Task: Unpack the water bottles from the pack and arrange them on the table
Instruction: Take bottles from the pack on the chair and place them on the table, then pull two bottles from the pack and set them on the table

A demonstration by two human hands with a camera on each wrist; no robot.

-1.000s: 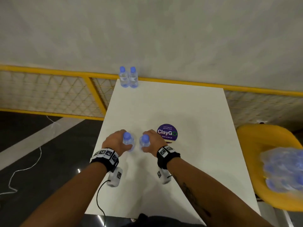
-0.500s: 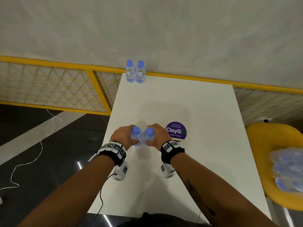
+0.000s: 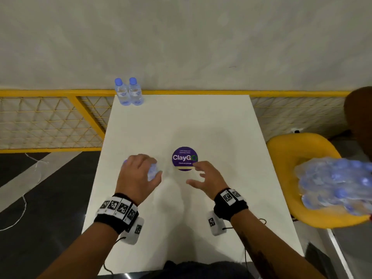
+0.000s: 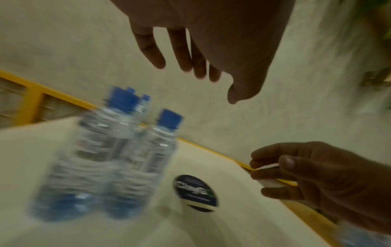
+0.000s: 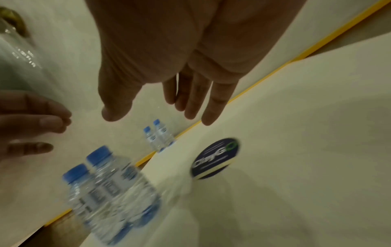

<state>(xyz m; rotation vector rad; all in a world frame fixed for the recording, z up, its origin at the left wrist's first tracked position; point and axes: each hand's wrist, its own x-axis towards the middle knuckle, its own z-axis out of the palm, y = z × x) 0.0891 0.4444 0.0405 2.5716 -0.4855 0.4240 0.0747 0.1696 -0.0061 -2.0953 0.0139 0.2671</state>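
Observation:
Two clear water bottles with blue caps (image 4: 110, 158) stand side by side on the white table (image 3: 201, 121), left of its middle. My left hand (image 3: 138, 172) hovers just above them with straight fingers and holds nothing; it hides most of them in the head view. To their right, my right hand (image 3: 196, 174) is off the bottles with its fingers spread and empty. Two more bottles (image 3: 128, 91) stand together at the table's far left corner. The plastic-wrapped pack of bottles (image 3: 338, 186) lies on a yellow chair (image 3: 298, 150) at the right.
A round purple ClayGo sticker (image 3: 185, 159) lies on the table just beyond my right hand. A yellow railing with mesh (image 3: 50, 121) runs behind and to the left of the table, in front of a pale wall. Dark floor lies to the left.
Both hands gripped one bottle each and brought them together on the table. Now both hands have let go; the left has lifted above the pair and the right has drawn away to the right.

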